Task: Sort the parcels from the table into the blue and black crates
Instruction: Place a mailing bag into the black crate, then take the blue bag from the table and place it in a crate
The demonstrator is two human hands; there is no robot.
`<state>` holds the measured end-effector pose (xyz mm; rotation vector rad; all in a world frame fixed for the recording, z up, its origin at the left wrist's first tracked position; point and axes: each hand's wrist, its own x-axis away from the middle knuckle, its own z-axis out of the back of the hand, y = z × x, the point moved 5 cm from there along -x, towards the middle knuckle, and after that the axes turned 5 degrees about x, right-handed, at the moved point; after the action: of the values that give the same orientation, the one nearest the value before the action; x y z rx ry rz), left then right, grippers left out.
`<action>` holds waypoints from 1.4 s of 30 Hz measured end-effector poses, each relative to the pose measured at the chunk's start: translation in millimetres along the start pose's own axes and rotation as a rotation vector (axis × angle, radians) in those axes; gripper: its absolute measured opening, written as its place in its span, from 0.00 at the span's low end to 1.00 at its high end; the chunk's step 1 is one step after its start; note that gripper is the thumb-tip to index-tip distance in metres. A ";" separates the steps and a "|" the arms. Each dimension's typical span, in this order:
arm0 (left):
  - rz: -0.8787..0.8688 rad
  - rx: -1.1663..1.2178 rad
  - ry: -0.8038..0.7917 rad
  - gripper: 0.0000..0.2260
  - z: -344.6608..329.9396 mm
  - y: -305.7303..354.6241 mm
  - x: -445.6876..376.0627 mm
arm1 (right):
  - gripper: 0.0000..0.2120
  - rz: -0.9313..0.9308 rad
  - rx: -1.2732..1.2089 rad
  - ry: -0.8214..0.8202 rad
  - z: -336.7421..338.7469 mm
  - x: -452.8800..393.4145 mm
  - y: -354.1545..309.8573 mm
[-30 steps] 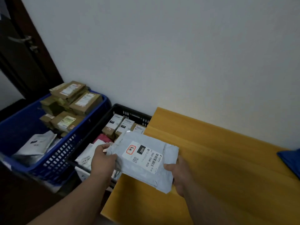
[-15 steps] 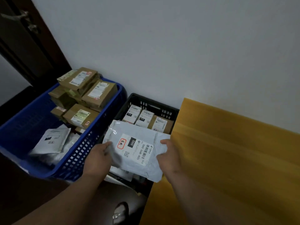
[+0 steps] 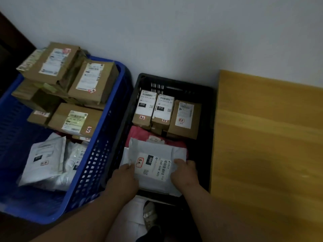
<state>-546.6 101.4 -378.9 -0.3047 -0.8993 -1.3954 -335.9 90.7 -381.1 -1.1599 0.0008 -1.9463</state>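
Both hands, left hand (image 3: 125,179) and right hand (image 3: 185,172), gripped the soft white mailer (image 3: 155,165) by its side edges, fingers curled, at 6 o'clock inside the black crate (image 3: 210,137); probably light, floppy.

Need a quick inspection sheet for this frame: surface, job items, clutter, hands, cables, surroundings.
Surface: wooden table, visible part bare.
Job's things: grey mailer with label 060, inside the black crate on a pink parcel; three brown boxes at the crate's far end. Blue crate holds stacked brown boxes and white mailers.
Clutter: nothing seen.
Hands: left hand and right hand grip the mailer's edges.
Cables: nothing seen.
Surroundings: white wall; a shoe on the floor.
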 end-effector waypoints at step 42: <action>-0.605 0.020 0.227 0.19 -171.1 575.6 185.8 | 0.07 -0.119 -0.613 0.457 386.3 226.4 439.1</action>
<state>35.0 -30.7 -180.3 0.1604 -0.8484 -1.9279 184.8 -188.2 -170.5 -1.0649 0.8363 -2.3599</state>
